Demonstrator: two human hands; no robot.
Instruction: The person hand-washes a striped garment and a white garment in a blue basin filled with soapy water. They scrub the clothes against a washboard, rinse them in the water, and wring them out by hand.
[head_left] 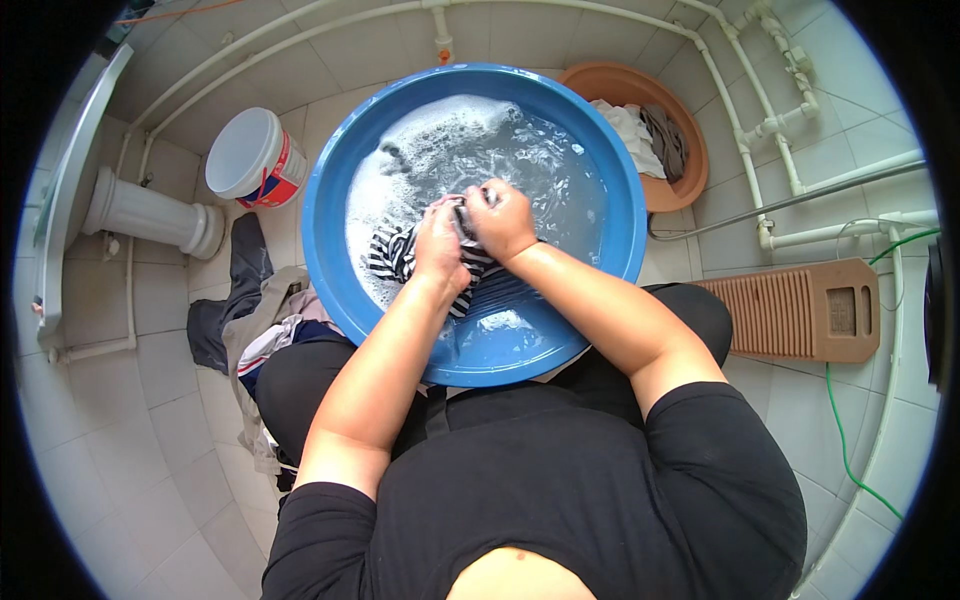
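Observation:
A black-and-white striped garment (392,252) is bunched up over a large blue basin (325,225) of soapy water. My left hand (438,245) is closed around a fold of it. Close beside, my right hand (502,218) grips another bunched part, its fingers curled; a dark bit of cloth shows between the two hands. Below them, ridges (505,288) show on the basin's near inner side, and part of the garment hangs onto them. Thick white suds (420,130) float along the left and far side of the water.
An orange-brown basin (690,185) with white and dark clothes stands at the far right. A brown washboard (790,310) lies by my right knee. A white lidded bucket (245,155), a clothes pile (262,310) and a pedestal sink (150,212) are on the left. White pipes (735,110) line the tiled walls.

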